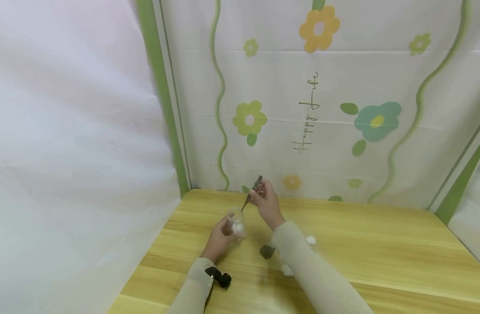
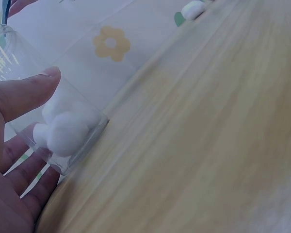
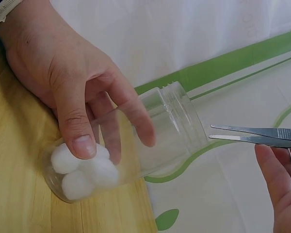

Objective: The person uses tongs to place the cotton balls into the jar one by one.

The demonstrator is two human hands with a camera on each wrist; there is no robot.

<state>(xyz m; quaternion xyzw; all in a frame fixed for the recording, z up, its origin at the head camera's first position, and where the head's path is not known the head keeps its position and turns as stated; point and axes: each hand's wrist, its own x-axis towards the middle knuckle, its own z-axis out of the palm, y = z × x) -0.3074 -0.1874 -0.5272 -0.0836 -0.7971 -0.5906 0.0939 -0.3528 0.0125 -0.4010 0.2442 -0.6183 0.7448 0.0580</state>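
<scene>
My left hand (image 1: 218,243) grips a clear screw-necked jar (image 3: 184,121), thumb on one side and fingers on the other. Several white cotton balls (image 3: 104,174) lie at the bottom of the jar, seen through its wall. The jar has no lid on, and its base is at the tabletop in the left wrist view. Metal tweezers (image 3: 262,137) are pinched in my right hand (image 1: 269,206), just above the jar. Their tips point at the jar's mouth, slightly parted, with nothing between them.
Loose cotton balls (image 1: 310,240) lie on the wooden table (image 1: 381,244), beside and partly behind my right forearm. A white curtain (image 1: 271,78) with printed flowers hangs along the table's back edge, and another white sheet (image 1: 79,152) hangs on the left.
</scene>
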